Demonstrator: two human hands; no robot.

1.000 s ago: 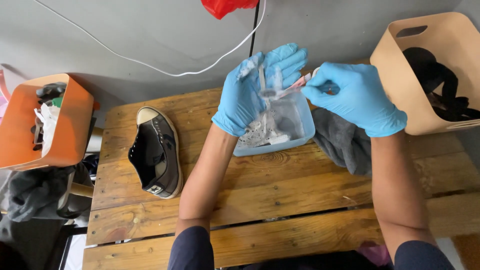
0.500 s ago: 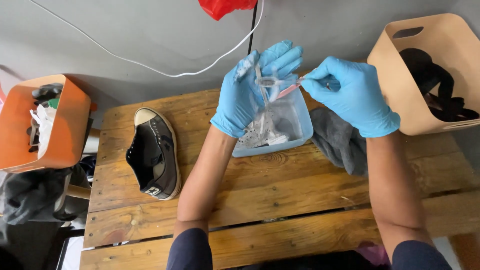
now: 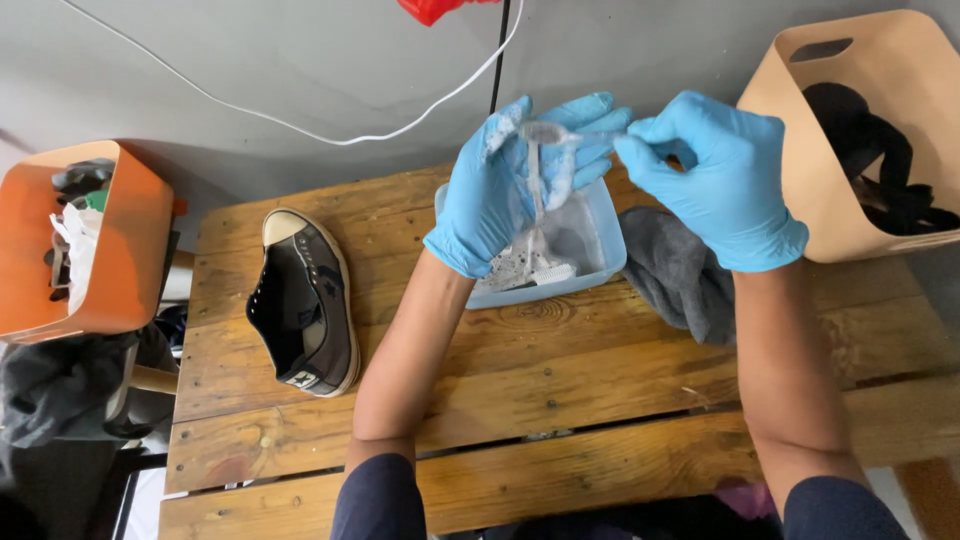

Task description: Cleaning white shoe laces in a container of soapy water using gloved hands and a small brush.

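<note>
Shoelace (image 3: 537, 190), whitish and soapy, hangs from the left hand (image 3: 510, 185) down into the pale blue tub (image 3: 607, 262) of sudsy water, above the wooden surface (image 3: 600, 380). Left hand gloved blue, fingers spread, lace draped over them. Right hand (image 3: 715, 180), also gloved, thumb and forefinger pressed together on the lace's upper end near the left fingertips. White brush (image 3: 545, 272) lies in the tub. Grey cloth (image 3: 680, 275) just right of tub. Dark sneaker (image 3: 305, 305) well left. Orange bin (image 3: 105, 250) far left, tan bin (image 3: 870, 110) far right.
</note>
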